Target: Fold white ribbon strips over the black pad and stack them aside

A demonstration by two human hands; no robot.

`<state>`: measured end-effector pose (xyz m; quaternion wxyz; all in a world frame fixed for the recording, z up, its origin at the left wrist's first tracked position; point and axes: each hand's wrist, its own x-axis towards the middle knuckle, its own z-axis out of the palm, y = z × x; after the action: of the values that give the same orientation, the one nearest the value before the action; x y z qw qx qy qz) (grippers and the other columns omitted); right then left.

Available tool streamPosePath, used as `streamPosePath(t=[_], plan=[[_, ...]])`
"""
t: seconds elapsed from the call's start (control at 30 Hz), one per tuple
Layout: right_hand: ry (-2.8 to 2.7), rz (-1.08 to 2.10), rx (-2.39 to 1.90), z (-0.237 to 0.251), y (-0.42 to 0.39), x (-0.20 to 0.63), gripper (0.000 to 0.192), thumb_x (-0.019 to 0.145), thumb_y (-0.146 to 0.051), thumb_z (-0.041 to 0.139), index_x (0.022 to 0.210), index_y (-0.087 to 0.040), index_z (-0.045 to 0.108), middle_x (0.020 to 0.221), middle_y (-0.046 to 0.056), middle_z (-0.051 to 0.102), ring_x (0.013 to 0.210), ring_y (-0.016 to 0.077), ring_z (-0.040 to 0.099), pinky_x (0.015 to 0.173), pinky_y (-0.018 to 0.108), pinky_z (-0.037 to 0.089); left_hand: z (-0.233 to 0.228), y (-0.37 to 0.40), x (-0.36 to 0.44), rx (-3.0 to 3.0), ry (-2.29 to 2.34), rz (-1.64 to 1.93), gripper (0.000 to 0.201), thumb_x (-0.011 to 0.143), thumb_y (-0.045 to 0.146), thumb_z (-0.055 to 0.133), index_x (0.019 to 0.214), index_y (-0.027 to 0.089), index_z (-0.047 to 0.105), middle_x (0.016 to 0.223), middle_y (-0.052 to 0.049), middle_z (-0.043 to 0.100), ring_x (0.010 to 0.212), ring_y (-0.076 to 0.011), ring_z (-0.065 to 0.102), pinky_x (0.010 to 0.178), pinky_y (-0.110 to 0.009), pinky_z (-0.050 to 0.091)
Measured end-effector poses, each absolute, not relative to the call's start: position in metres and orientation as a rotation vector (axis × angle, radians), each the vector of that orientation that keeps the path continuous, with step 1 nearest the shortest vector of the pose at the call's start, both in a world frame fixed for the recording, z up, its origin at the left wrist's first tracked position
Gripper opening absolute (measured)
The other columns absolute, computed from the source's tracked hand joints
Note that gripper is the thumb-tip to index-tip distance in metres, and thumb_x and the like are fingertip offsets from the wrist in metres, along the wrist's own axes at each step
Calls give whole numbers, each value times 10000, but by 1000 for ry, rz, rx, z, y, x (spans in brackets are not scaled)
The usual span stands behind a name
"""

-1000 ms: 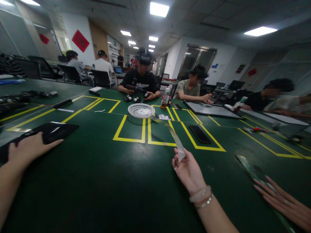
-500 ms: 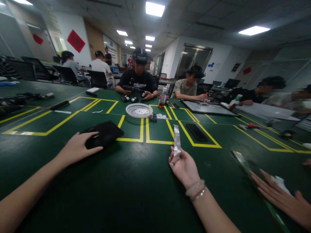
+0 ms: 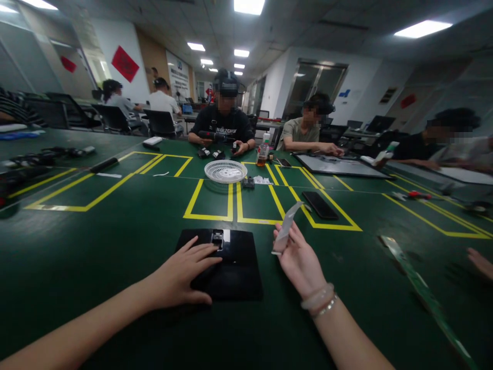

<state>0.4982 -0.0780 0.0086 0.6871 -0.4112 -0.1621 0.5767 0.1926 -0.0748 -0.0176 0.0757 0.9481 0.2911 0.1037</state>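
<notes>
At the right fingertips, what's held?

Right hand (image 3: 302,264) is closed on a pale shiny strip (image 3: 288,226). Strip sticks up tilted, apart from the panel.

And the left?

Left hand (image 3: 181,277) lies palm down, fingers spread, on a black panel (image 3: 236,275). Resting contact; it blocks the view of the panel's left part. Panel is flat on the table, directly in front of the wearer, small fitting (image 3: 217,239) near its far edge.

Surface?

Green table (image 3: 115,257), marked into boxes with yellow tape (image 3: 208,217). Panel sits on the near side, just short of the tape.

What else is on it?

Dark phone (image 3: 320,205) in a taped box, just beyond the right hand. White slotted basket (image 3: 225,172) farther up, small dark part (image 3: 249,182) and paper scrap (image 3: 263,180) beside it, bottle (image 3: 263,154) behind. Long green strip on the right, maybe a circuit board (image 3: 419,288); blurry there. Co-worker's hand (image 3: 480,263) at the right edge of view, near it. Cables (image 3: 46,159) far left.

Room?

Office. Person in a black shirt (image 3: 221,123) across the table with a drill-like tool (image 3: 215,136). Person in a grey-green top (image 3: 302,134) over a large flat board (image 3: 342,165). Behind: chairs (image 3: 162,123), double doors (image 3: 316,90), ceiling lights (image 3: 249,5), red diamond sign (image 3: 125,63) on the wall.
</notes>
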Motion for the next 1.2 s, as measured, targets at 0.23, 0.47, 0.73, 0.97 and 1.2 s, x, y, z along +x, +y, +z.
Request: streamPosePath(t=[0.23,0.47,0.73,0.97,1.2], plan=[[-1353,931,-1096,8,-95,490,428,910,-383,611,1335,-347,572,1257,33,661,1137,229,615,1034,462,454,-5,-79,187,3028,819,828,509,926,409,680,1361,195,526,1407,-120,479,1316,-309,436,1172,-530,251],[-2436,518,-1138,16,-110,479,428,957,-179,475,1343,-343,559,1244,41,657,1156,207,589,1117,529,264,-1,-92,178,3255,424,1435,174,946,180,552,1065,209,677,990,-22,657,963,-188,631,1049,-371,422],[-2549,216,-1235,14,-109,478,193,881,-251,602,1018,-311,725,1180,37,645,1122,229,580,1102,553,251,-9,-79,188,3267,522,778,110,931,261,622,960,159,652,931,-51,638,803,-203,602,800,-366,481],[-2451,79,-1204,15,-107,479,187,880,-201,602,992,-304,709,1124,29,688,1087,246,606,1070,588,288,-9,-73,187,3023,905,348,721,842,529,719,1434,191,485,1459,-107,431,1303,-339,429,1135,-492,288],[-2372,-18,-1187,14,-105,480,171,898,-228,589,997,-301,708,1041,21,717,1005,234,626,1026,534,346,-7,-71,188,2842,917,201,1022,765,662,759,1549,184,311,1530,-107,322,1408,-337,286,1212,-497,107]])
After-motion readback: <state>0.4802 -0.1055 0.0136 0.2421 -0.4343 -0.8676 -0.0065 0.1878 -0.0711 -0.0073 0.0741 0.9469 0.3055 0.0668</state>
